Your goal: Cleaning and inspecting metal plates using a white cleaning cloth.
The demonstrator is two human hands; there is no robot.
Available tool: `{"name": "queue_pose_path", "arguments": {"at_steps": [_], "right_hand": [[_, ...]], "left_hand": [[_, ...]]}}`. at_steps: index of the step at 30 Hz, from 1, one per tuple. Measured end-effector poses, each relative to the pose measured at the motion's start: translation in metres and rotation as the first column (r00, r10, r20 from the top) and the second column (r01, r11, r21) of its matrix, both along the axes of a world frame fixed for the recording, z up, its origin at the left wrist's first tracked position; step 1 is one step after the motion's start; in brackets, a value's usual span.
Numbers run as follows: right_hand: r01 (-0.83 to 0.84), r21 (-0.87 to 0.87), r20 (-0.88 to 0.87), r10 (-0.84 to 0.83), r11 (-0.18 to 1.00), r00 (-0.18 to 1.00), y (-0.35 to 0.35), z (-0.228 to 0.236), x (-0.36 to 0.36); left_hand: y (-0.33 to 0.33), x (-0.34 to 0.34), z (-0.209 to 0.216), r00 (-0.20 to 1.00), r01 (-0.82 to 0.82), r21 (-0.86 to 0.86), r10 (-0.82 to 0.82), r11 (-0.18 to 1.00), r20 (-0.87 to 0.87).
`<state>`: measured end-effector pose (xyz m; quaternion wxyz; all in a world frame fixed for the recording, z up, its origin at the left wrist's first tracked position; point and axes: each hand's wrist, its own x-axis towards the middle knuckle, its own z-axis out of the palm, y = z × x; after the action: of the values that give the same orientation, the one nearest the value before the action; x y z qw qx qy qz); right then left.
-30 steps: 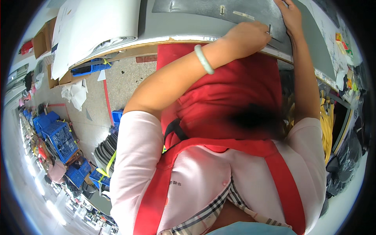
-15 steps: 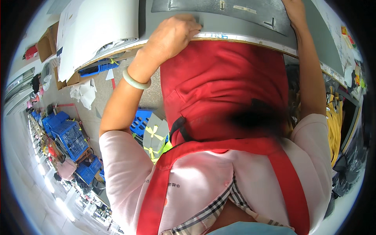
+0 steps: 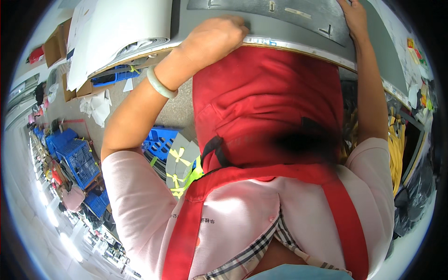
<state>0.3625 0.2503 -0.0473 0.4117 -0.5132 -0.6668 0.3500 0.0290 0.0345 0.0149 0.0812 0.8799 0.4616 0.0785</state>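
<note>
The worktop (image 3: 308, 50), its pale front edge bowed, bears a white roll (image 3: 133, 18) at left and a grey sheet (image 3: 273, 31) under a dark slotted panel (image 3: 319, 19).

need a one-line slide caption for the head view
Left hand over a grey sheet, right hand at the edge of a dark panel, white roll to the left.

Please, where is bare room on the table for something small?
Bare grey surface shows right of the right hand, and in a strip between the dark template and the table's front edge. It is crowded leftward: white roll, left hand.
</note>
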Motion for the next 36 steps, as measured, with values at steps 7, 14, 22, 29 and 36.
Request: {"name": "queue_pose_path", "arguments": {"at_steps": [7, 14, 22, 29, 36], "right_hand": [[-0.017, 0.018, 0.037, 0.016, 1.0, 0.999, -0.003, 0.005, 0.0], [0.003, -0.006, 0.007, -0.003, 1.0, 1.0, -0.003, 0.003, -0.001], [-0.024, 0.031, 0.034, 0.023, 0.999, 0.999, 0.003, -0.002, 0.003], [0.007, 0.05, 0.103, -0.013, 0.999, 0.995, -0.004, 0.005, -0.002], [-0.019, 0.017, 0.039, 0.019, 1.0, 0.999, -0.004, 0.006, -0.003]], "left_hand": [[0.01, 0.003, 0.004, 1.0, 0.003, -0.075, -0.002, 0.997, 0.022], [0.017, 0.0, 0.006, 0.997, 0.068, -0.106, -0.071, 0.992, -0.024], [0.016, 0.003, -0.003, 0.997, 0.075, -0.029, -0.073, 0.997, 0.037], [0.016, 0.007, -0.014, 0.991, 0.074, 0.066, -0.081, 0.995, 0.11], [0.013, 0.014, -0.023, 0.979, 0.112, 0.281, -0.155, 0.953, 0.135]]}}
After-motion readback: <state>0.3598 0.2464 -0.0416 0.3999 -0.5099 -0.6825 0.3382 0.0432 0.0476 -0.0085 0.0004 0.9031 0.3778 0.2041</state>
